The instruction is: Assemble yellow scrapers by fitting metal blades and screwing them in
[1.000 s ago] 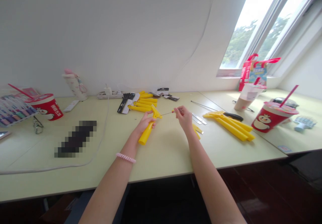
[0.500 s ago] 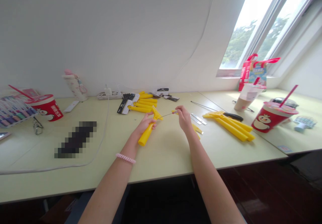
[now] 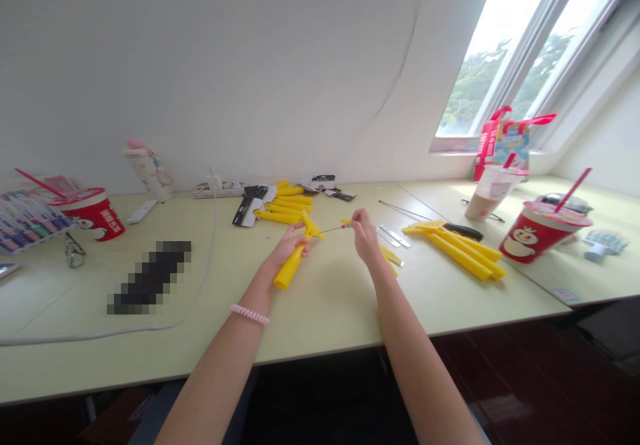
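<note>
My left hand point(image 3: 291, 248) is closed around a yellow plastic scraper point(image 3: 289, 273), its hollow handle pointing down toward me and its wide head up. In my right hand point(image 3: 366, 235) is a thin screwdriver point(image 3: 331, 230), pinched near its handle, which the fingers mostly hide. The metal shaft runs left, and its tip meets the scraper's head. Beside my right hand lie thin metal blades point(image 3: 394, 236). Another yellow scraper point(image 3: 391, 256) with a metal edge is partly covered by my right forearm.
Several yellow scrapers point(image 3: 463, 252) lie at right by a black-handled long tool point(image 3: 463, 232). More yellow handles point(image 3: 285, 208) and black-and-white cards point(image 3: 246, 210) are at the back. Red cups point(image 3: 540, 235) stand at both sides. A white cable point(image 3: 200, 292) crosses the left table.
My right hand and the screwdriver have shifted very slightly. The scraper in my left hand stays in place.
</note>
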The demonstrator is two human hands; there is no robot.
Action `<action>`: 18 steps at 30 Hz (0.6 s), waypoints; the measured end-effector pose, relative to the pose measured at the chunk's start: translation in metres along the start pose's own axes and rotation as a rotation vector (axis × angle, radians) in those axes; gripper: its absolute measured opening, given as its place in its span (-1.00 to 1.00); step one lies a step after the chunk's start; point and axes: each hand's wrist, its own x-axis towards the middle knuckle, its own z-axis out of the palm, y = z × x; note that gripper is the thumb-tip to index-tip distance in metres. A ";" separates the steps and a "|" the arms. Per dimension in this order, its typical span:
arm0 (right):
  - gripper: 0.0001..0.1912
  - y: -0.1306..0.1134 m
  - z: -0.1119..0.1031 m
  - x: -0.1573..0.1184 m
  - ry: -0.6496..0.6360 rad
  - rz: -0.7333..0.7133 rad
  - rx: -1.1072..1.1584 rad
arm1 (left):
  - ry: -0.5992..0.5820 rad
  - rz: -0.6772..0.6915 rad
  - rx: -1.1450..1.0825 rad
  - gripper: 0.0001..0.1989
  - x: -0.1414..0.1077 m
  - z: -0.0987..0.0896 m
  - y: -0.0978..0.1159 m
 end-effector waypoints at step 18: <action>-0.83 -0.004 0.000 0.000 0.003 -0.056 0.028 | 0.016 -0.005 -0.012 -0.49 -0.001 0.000 0.000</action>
